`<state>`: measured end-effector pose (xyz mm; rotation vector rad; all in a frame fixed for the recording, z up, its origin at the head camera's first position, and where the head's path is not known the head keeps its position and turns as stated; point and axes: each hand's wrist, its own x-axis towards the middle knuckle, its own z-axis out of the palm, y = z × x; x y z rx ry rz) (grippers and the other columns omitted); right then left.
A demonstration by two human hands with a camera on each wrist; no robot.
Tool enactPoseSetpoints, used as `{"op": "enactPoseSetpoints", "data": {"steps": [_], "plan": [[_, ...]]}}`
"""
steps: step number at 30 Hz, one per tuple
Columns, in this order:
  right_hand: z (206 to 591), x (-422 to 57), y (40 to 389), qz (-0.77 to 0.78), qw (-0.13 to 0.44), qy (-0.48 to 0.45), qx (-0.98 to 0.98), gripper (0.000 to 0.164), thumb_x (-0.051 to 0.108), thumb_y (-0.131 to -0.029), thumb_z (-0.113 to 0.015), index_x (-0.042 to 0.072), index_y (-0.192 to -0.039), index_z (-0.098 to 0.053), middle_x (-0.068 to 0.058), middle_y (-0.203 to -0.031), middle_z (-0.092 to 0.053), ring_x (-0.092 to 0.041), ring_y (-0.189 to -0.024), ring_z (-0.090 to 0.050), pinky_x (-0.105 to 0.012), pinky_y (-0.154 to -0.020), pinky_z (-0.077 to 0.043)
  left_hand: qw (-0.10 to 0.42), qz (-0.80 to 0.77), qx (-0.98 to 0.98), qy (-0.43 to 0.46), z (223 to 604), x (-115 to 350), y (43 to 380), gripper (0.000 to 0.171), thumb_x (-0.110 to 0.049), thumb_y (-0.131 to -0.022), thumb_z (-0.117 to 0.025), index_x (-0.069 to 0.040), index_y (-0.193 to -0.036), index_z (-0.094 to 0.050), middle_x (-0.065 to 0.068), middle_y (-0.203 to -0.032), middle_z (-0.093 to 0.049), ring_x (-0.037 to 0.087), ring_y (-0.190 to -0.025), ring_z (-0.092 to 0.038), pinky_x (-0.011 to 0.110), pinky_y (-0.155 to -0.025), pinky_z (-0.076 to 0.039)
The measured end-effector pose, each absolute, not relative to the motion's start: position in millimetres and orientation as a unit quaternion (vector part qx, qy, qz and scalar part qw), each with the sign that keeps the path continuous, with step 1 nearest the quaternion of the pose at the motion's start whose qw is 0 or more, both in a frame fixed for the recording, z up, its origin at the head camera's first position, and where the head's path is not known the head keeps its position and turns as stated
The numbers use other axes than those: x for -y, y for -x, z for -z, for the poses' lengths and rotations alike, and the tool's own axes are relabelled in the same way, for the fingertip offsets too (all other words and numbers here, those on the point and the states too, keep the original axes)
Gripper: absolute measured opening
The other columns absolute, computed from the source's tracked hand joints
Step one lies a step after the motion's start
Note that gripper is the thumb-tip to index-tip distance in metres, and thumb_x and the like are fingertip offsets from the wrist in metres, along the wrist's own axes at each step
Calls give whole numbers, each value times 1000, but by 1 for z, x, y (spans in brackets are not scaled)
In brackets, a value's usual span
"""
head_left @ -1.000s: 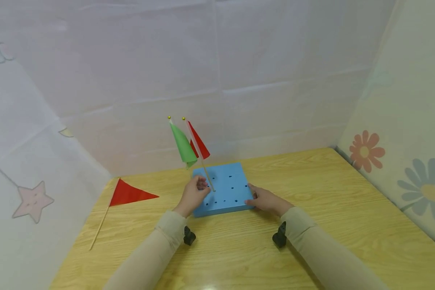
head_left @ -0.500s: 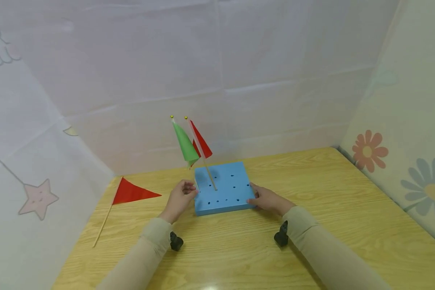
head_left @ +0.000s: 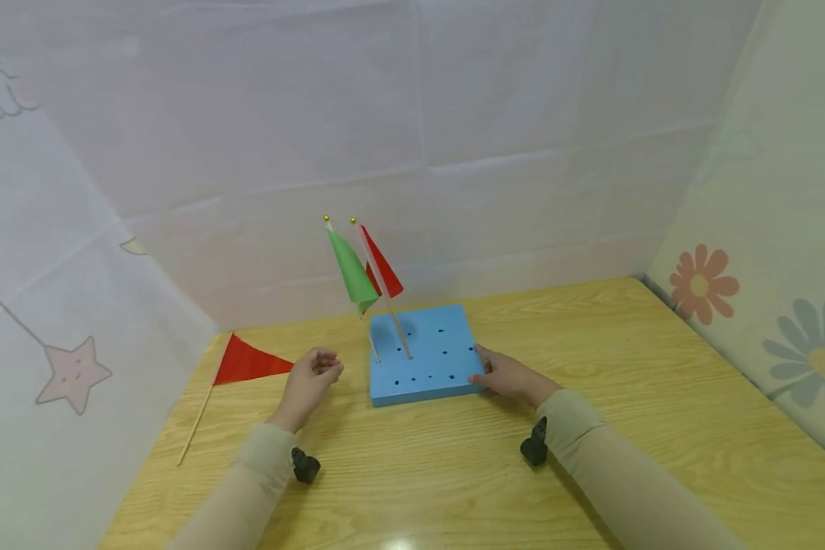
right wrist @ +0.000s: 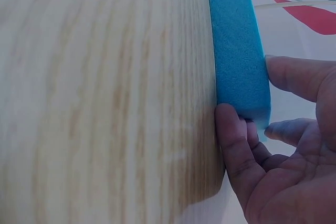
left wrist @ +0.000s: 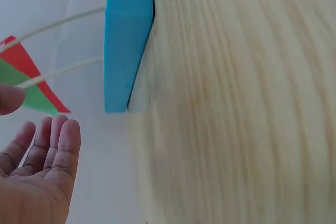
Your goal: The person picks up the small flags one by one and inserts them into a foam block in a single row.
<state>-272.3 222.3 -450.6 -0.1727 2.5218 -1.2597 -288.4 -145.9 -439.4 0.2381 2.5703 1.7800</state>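
Note:
A blue foam block (head_left: 422, 367) with several small holes in its top lies on the table. Two flags stand in it by their thin sticks: a green flag (head_left: 352, 267) near its left edge and a red flag (head_left: 383, 263) just right of that. My right hand (head_left: 509, 376) grips the block's right edge, thumb at the top face and fingers against the side (right wrist: 236, 145). Left of the block, my left hand (head_left: 307, 387) holds nothing, its fingers loosely bent. Its fingertips overlap the tip of another red flag (head_left: 247, 362), which lies flat on the table.
The lying flag's bare stick (head_left: 195, 424) points toward the near left of the wooden table (head_left: 591, 351). A pale cloth (head_left: 522, 114) hangs behind the table, and patterned cloths flank both sides.
My left hand has let go at the green flag's stick and moved left, away from the block. The green flag stays standing. My right hand keeps its place on the block.

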Motion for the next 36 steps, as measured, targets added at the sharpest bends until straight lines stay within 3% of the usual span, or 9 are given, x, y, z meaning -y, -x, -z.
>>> {"op": "enactPoseSetpoints", "data": {"steps": [7,16,22,30,36], "plan": [[452,-221,272,451,155,70,-876,79,14,-104,-63,-7,-161,-14,-7,-78,-42,-17,-62,-44,-33,-67,-44,-2,-538,-841,-50,441,174,282,32,-8,-105,-60,9,-131,-54,21,-120,-60,42,-114,-60,49,-98,-53],[451,-221,271,435,153,70,-884,80,18,-103,-65,-6,-162,-15,-8,-79,-45,-22,-66,-51,-34,-68,-37,-17,-532,-847,3,435,210,269,33,-11,-107,-56,10,-131,-51,24,-126,-57,44,-116,-60,44,-96,-55],[452,-223,271,440,152,73,-882,79,17,-104,-64,-7,-161,-15,-8,-80,-44,-22,-67,-51,-35,-69,-42,-25,-499,-866,16,430,229,262,34,-11,-106,-55,10,-132,-49,24,-124,-58,41,-117,-58,46,-96,-55],[452,-223,267,437,151,72,-884,80,18,-104,-64,-6,-162,-15,-8,-79,-44,-21,-66,-50,-35,-68,-37,-14,-468,-883,25,430,256,251,40,-14,-106,-55,11,-135,-46,26,-126,-54,43,-116,-58,47,-96,-55],[452,-222,268,444,152,74,-880,80,18,-104,-64,-5,-162,-15,-7,-78,-43,-23,-67,-52,-36,-68,-38,-25,-446,-894,44,427,274,244,41,-13,-104,-56,12,-135,-47,25,-123,-56,41,-112,-60,37,-88,-58]]}}
